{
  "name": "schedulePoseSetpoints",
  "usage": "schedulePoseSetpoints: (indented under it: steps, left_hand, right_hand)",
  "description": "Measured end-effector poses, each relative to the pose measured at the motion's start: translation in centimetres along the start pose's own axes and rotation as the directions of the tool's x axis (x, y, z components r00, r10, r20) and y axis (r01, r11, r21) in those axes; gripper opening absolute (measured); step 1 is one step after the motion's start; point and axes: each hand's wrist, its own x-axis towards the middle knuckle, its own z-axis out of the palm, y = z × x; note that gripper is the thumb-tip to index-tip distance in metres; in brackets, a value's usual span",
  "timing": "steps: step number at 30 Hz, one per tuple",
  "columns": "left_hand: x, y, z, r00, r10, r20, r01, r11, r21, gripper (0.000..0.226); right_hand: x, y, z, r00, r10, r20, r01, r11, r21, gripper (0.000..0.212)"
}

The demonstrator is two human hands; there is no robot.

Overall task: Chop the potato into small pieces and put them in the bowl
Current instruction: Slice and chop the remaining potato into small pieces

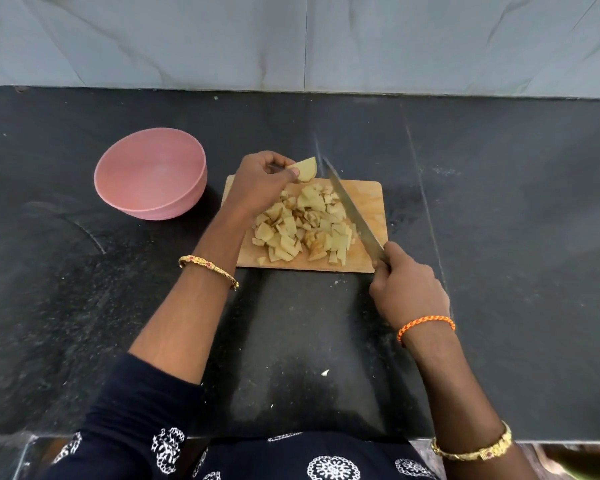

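Observation:
A wooden cutting board (373,199) lies on the dark counter with a heap of several small potato pieces (302,226) on it. My left hand (257,183) pinches a larger uncut potato chunk (305,169) above the board's far left corner. My right hand (407,289) grips the handle of a long knife (352,209), whose blade slants across the board's right side, tip pointing away from me. The pink bowl (151,173) stands to the left of the board and looks bare inside.
A black stone counter (499,220) spreads all around, with a grey cloth-covered wall (291,39) behind it. Small potato scraps (325,373) lie on the counter near me. The counter's front edge runs along the bottom of the view.

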Motion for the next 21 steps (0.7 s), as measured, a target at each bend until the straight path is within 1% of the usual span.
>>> schedulePoseSetpoints:
  steps: [4, 6, 8, 10, 11, 13, 15, 16, 19, 21]
  left_hand:
    - [-0.8, 1.3, 1.8, 0.995, 0.008, 0.100, -0.018, 0.994, 0.104, 0.009]
    - [-0.8, 1.9, 3.4, 0.986, 0.002, 0.164, -0.034, 0.981, 0.190, 0.010]
    - [-0.7, 2.3, 5.5, 0.979, -0.013, 0.203, -0.051, 0.949, 0.310, 0.010]
    - [-0.6, 2.3, 7.3, 0.982, -0.011, 0.187, -0.079, 0.882, 0.465, 0.010]
    - [-0.7, 2.3, 7.9, 0.987, 0.017, 0.162, -0.103, 0.838, 0.537, 0.012]
    - [-1.0, 2.2, 8.3, 0.985, 0.121, 0.123, -0.173, 0.744, 0.645, 0.018]
    - [-1.2, 1.7, 8.1, 0.966, 0.211, 0.151, -0.255, 0.670, 0.697, 0.027]
    - [-1.3, 1.5, 8.0, 0.955, 0.228, 0.187, -0.292, 0.637, 0.713, 0.031]
    - [-1.5, 0.9, 8.0, 0.929, 0.219, 0.297, -0.369, 0.551, 0.748, 0.038]
    - [-1.6, 0.6, 8.2, 0.922, 0.235, 0.308, -0.387, 0.543, 0.746, 0.036]
  right_hand:
    - [0.3, 1.4, -0.1, 0.990, 0.131, -0.051, -0.115, 0.961, 0.250, 0.016]
    - [0.4, 2.0, -0.2, 0.986, 0.164, -0.043, -0.141, 0.934, 0.329, 0.019]
    - [0.3, 2.3, -0.2, 0.984, 0.179, -0.018, -0.160, 0.915, 0.370, 0.020]
    - [0.2, 2.4, -0.1, 0.983, 0.182, -0.010, -0.164, 0.906, 0.390, 0.021]
    - [0.1, 2.5, 0.0, 0.983, 0.182, -0.008, -0.164, 0.904, 0.394, 0.022]
    - [-0.1, 2.5, 0.3, 0.984, 0.176, 0.007, -0.164, 0.904, 0.395, 0.026]
    - [-0.2, 2.5, 0.5, 0.986, 0.167, 0.012, -0.159, 0.909, 0.386, 0.033]
    - [-0.2, 2.5, 0.5, 0.986, 0.164, 0.007, -0.155, 0.912, 0.379, 0.035]
    - [0.1, 2.2, 0.4, 0.988, 0.153, 0.002, -0.144, 0.923, 0.358, 0.035]
    - [0.4, 1.9, 0.2, 0.991, 0.135, 0.006, -0.129, 0.933, 0.337, 0.034]
